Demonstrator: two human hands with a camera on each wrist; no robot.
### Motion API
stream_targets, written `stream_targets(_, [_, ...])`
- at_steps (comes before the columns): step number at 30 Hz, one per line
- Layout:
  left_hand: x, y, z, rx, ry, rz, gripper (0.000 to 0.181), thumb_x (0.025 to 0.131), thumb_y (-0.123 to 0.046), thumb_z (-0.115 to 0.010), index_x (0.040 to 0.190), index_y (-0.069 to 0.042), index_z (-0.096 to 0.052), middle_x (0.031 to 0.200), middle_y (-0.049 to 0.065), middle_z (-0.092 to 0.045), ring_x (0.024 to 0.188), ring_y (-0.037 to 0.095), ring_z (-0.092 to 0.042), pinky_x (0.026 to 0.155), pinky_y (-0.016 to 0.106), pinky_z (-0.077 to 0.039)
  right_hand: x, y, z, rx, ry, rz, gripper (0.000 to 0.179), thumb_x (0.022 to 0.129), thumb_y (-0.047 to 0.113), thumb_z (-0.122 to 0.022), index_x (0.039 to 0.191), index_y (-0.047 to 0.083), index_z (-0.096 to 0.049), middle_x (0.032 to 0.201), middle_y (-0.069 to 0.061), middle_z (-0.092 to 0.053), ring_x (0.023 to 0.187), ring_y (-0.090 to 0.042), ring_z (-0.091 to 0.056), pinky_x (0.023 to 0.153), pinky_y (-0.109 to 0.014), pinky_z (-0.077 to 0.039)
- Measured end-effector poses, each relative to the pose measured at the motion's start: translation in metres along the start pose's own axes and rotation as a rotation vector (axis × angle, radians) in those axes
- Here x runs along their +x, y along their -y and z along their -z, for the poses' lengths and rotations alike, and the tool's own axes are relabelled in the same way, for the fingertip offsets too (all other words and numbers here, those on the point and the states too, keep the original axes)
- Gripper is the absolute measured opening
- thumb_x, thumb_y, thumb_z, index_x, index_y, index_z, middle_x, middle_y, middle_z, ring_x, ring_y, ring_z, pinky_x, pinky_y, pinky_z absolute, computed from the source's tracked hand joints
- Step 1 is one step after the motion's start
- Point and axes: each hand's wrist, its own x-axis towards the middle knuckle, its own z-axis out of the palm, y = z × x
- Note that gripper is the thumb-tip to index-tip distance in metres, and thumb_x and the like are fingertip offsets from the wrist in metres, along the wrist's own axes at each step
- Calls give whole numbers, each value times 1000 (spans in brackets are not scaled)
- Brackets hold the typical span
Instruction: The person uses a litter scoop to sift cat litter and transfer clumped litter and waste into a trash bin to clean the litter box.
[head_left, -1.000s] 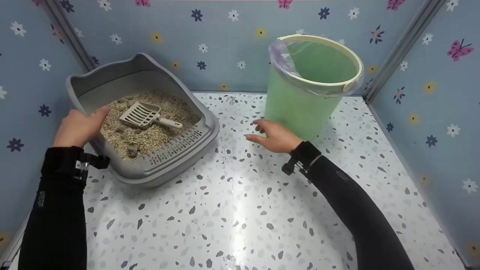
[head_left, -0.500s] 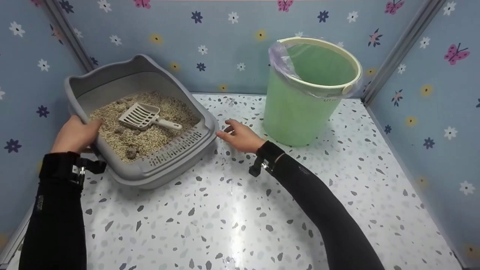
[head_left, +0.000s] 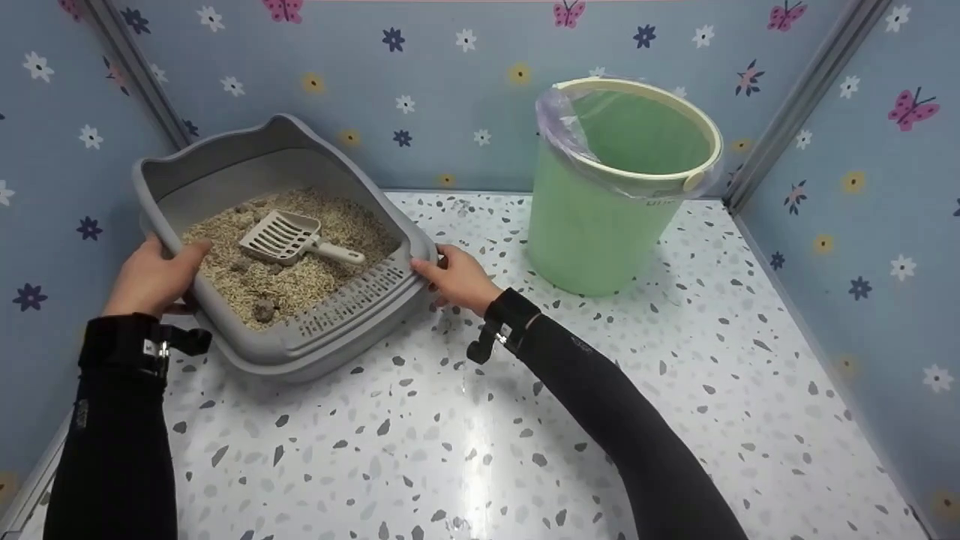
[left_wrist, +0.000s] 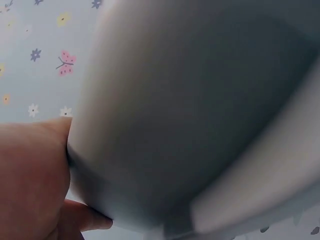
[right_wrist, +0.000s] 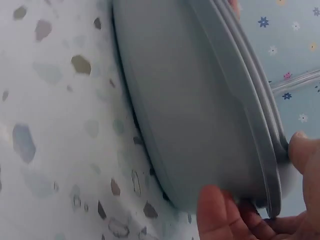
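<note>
A grey litter box (head_left: 330, 358) sits at the left, half filled with tan litter (head_left: 300, 289) and several clumps. On the litter lies a pale slotted litter scoop (head_left: 281, 237), its handle pointing right. My left hand (head_left: 154, 279) grips the box's left side, thumb over the rim and fingers beneath; in the left wrist view those fingers (left_wrist: 87, 218) reach under the grey wall. At the right front corner my right hand (head_left: 459, 280) holds the rim. The right wrist view shows its thumb (right_wrist: 300, 150) on top and the fingers (right_wrist: 214, 210) below the edge.
A green trash can (head_left: 592, 240) with a thin purple-tinted bag (head_left: 559, 124) over its rim stands at the back right. Blue flowered walls (head_left: 465, 90) rise behind and on both sides. The speckled white surface (head_left: 420, 450) extends in front.
My right hand has moved left from near the trash can and taken hold of the litter box's right corner. My left hand's fingers have gone lower under the left rim.
</note>
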Motion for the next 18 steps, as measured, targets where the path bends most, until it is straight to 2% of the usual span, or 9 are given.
stream_targets(3, [-1, -1, 0, -9, 7, 2, 120, 106, -76, -48, 173, -3, 18, 169, 48, -17, 133, 55, -51, 79, 43, -69, 2, 1, -1, 55, -8, -8, 52, 113, 33, -71, 152, 2, -60, 105, -8, -67, 103, -39, -70, 83, -55, -67])
stream_targets(6, [-3, -2, 0, -11, 5, 4, 118, 106, -76, -49, 175, -4, 16, 169, 47, -18, 132, 54, -51, 79, 43, -69, 2, 0, -3, 79, -21, 0, 46, 111, 30, -74, 146, 1, -64, 95, -4, -65, 86, -32, -68, 69, -45, -67])
stream_targets(9, [-5, -3, -1, -18, 3, 11, 117, 106, -76, -50, 176, -6, 12, 168, 46, -23, 129, 52, -53, 78, 43, -69, 1, -2, -4, 87, -39, 5, 44, 109, 29, -76, 142, 2, -67, 86, -2, -61, 67, -22, -63, 55, -35, -60])
stream_targets(11, [-6, -4, -2, -17, 4, 21, 117, 106, -77, -50, 176, -10, 16, 170, 46, -19, 129, 51, -54, 79, 43, -69, -2, -3, -6, 94, -58, 9, 42, 109, 29, -77, 141, 2, -69, 84, -4, -61, 56, -16, -57, 48, -31, -52])
stream_targets(14, [-5, -5, -2, -5, 5, 29, 118, 104, -79, -51, 173, -16, 21, 173, 45, -13, 127, 49, -56, 79, 43, -69, -8, -5, -8, 109, -85, 25, 40, 108, 27, -78, 139, 2, -71, 84, -7, -63, 51, -9, -49, 47, -27, -43])
stream_targets(18, [0, -7, -7, 2, 23, 10, 117, 104, -78, -51, 173, -18, 22, 175, 43, -7, 130, 51, -54, 79, 43, -68, -22, -8, -7, 149, -105, 31, 40, 108, 23, -79, 140, 1, -70, 84, -7, -64, 53, -8, -46, 48, -24, -38])
